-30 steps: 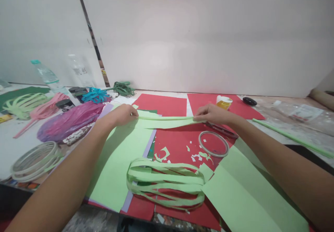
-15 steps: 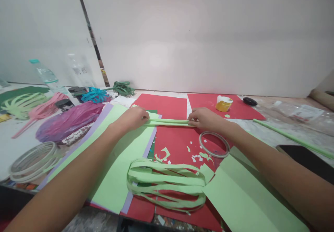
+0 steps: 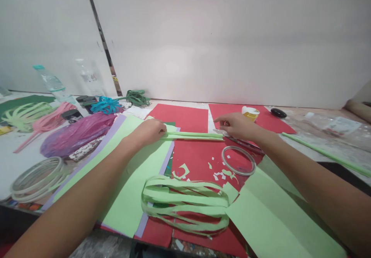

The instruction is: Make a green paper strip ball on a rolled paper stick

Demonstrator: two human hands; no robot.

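My left hand (image 3: 152,130) pinches the left end of a narrow folded light-green paper strip (image 3: 194,135), which stretches level to the right over red paper. My right hand (image 3: 236,125) hovers just beyond the strip's free right end, index finger stretched out, holding nothing that I can see. Beneath that hand lies a thin, dark, pointed thing (image 3: 245,143), partly covered by the wrist; its kind is unclear. Closer to me are a clear ring (image 3: 252,169) and a looped bundle of light-green paper strips (image 3: 185,200). Light-green sheets (image 3: 133,184) lie under my left forearm.
A glue pot (image 3: 251,113) and a black oval object (image 3: 278,113) stand at the back right. A green paper stick (image 3: 324,152) lies right. Leftward are a pink plastic bag (image 3: 78,136), stacked rings (image 3: 37,178), coloured paper tassels (image 3: 106,105) and a bottle (image 3: 53,83). Paper scraps dot the red sheet.
My right hand has let go of the strip's right end and moved slightly right and up. The dark pointed thing now shows beneath it. My left hand has barely moved.
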